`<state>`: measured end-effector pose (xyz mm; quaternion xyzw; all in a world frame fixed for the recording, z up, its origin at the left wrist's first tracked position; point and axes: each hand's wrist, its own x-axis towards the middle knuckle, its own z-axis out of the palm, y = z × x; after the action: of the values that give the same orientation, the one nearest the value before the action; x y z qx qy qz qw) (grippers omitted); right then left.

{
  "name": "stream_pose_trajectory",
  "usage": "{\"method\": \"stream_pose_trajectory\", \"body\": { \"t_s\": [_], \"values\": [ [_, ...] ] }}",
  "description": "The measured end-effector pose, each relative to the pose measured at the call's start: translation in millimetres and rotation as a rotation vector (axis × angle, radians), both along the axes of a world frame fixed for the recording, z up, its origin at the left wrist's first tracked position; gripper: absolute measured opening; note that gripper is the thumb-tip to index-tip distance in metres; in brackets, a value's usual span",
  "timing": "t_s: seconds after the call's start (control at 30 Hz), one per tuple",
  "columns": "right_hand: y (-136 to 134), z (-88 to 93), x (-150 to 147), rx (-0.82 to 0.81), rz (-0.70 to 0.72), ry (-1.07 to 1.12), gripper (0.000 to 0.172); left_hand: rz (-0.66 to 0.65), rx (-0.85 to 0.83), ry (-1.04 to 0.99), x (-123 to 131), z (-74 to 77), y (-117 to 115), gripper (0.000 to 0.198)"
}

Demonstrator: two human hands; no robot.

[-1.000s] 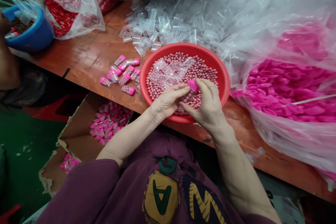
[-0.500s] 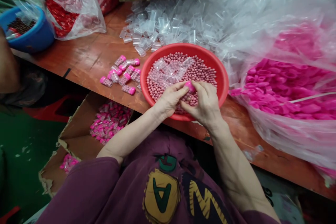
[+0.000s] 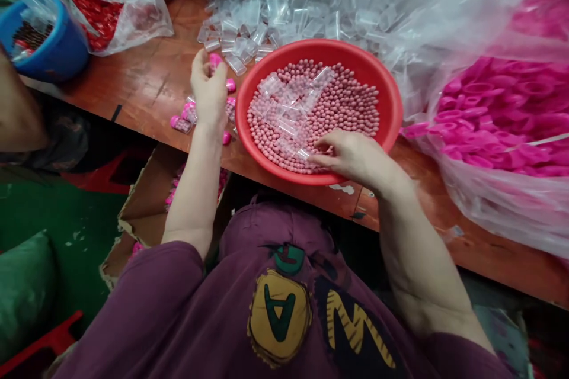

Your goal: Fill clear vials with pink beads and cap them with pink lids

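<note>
My left hand [image 3: 208, 90] reaches out over the small group of filled pink-capped boxes [image 3: 183, 123] on the wooden table, left of the red bowl [image 3: 391, 95]. Its fingers pinch a pink-capped box [image 3: 215, 60] at the tip. My right hand [image 3: 351, 155] lies in the near part of the bowl on the pink beads [image 3: 351, 100], fingers curled and touching a clear box [image 3: 306, 153] among several clear boxes on the beads. Whether it grips that box is hidden.
A heap of clear empty boxes [image 3: 284, 6] lies behind the bowl. A bag of pink caps [image 3: 489, 124] sits at right, a bag of red parts [image 3: 95, 9] and a blue tub [image 3: 53, 50] at left. A cardboard box [image 3: 146, 207] stands below the table edge. Another person's arm [image 3: 18, 112] shows at far left.
Both hands were together over the bowl pressing a pink cap on a box. Now my left hand has carried the capped box left to the pile; my right hand has dropped onto the beads.
</note>
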<state>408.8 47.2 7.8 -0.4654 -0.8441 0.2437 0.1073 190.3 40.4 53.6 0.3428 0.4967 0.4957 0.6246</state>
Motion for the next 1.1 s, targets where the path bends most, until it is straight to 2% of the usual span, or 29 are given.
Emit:
{"method": "stream_pose_trajectory", "body": {
  "t_s": [0.07,0.13,0.2,0.27,0.37,0.47,0.57,0.63,0.7,0.8,0.87,0.9,1.0,1.1],
  "values": [
    [1.2,2.3,-12.5,-0.044,0.060,-0.189,0.032,0.001,0.044,0.077,-3.4,-9.7,-0.2,0.058],
    [2.9,3.8,-16.9,-0.051,0.094,-0.196,0.025,0.005,0.076,0.145,-5.7,-21.8,-0.3,0.054],
    [3.2,4.5,-11.9,-0.022,0.040,-0.011,0.011,0.001,0.099,0.204,-5.2,-32.9,-0.1,0.049],
    [1.3,4.1,-2.0,0.003,-0.070,0.249,0.020,-0.041,0.114,0.211,-0.4,-40.5,-0.2,0.043],
    [-3.2,-0.7,9.8,0.008,-0.167,0.578,0.034,-0.169,0.153,0.060,13.0,-44.4,-1.4,0.037],
    [-4.6,-9.4,11.2,-0.074,-0.223,0.816,0.042,-0.267,0.223,-0.053,26.5,-44.6,-1.2,0.047],
    [-3.9,-15.2,6.8,-0.197,-0.216,0.941,0.052,-0.286,0.275,0.029,33.6,-44.1,6.8,0.051],
    [-4.4,-15.2,6.5,-0.193,-0.208,0.954,0.053,-0.307,0.317,0.153,34.4,-41.3,17.8,0.041],
    [-5.5,-13.1,14.1,-0.067,-0.272,0.967,0.050,-0.355,0.415,0.407,33.8,-35.9,31.3,0.031],
    [-6.2,-12.5,47.4,0.224,-0.532,0.987,0.031,-0.472,0.628,0.982,38.0,-29.9,48.4,0.021],
    [-6.1,-18.0,81.1,0.361,-0.725,0.955,0.022,-0.633,0.714,1.272,48.1,-33.5,53.7,0.029],
    [-6.2,-22.8,98.5,0.398,-0.801,0.897,0.020,-0.725,0.733,1.357,55.3,-38.2,54.5,0.036],
    [-6.7,-42.9,138.7,0.435,-0.922,0.626,0.020,-0.904,0.738,1.427,80.2,-58.8,54.2,0.044],
    [-2.5,-65.0,145.0,0.406,-0.854,0.381,0.021,-0.868,0.592,1.182,98.1,-75.6,57.5,0.032]
  ]
}}
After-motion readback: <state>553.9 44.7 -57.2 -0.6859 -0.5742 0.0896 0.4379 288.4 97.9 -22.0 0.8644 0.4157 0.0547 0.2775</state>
